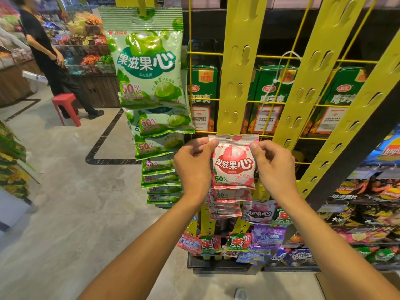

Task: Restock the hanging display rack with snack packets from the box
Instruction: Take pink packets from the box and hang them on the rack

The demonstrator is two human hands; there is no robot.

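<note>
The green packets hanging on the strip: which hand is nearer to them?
Left. The left hand pinches the pink packet right beside the green packets; the right hand pinches the pink packet's far side.

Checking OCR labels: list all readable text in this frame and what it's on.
"果滋果心", "50%": pink packet pinched by left hand and right hand.
"果滋果心", "50%": top green packet.
"15克": green boxes behind the yellow grid.
"Lay's": blue chip bag.
Small print elsewhere: unreadable.
</note>
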